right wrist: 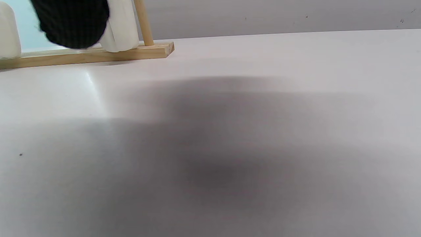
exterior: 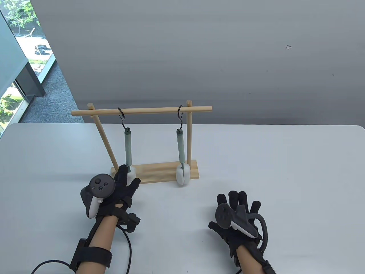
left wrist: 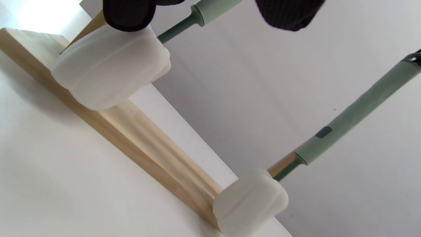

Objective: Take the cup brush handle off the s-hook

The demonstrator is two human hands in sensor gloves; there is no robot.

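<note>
Left hand (exterior: 114,189) at left cup brush (exterior: 128,151) head; right hand (exterior: 238,217) apart.

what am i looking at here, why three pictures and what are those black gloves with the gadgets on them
These are a person's two hands in black sensor gloves, each with a tracker strapped to its back; the fingers don't hold it. The big picture looks down at a white table. The other two come from small cameras on each wrist, so they look tilted and very close.

On the table stands a wooden rack. Two cup brushes with green handles and white sponge heads hang from black s-hooks on its bar: the left brush and the right brush.

The left hand reaches at the left brush's sponge head; whether it grips is unclear. The right hand lies flat and spread, holding nothing.
</note>
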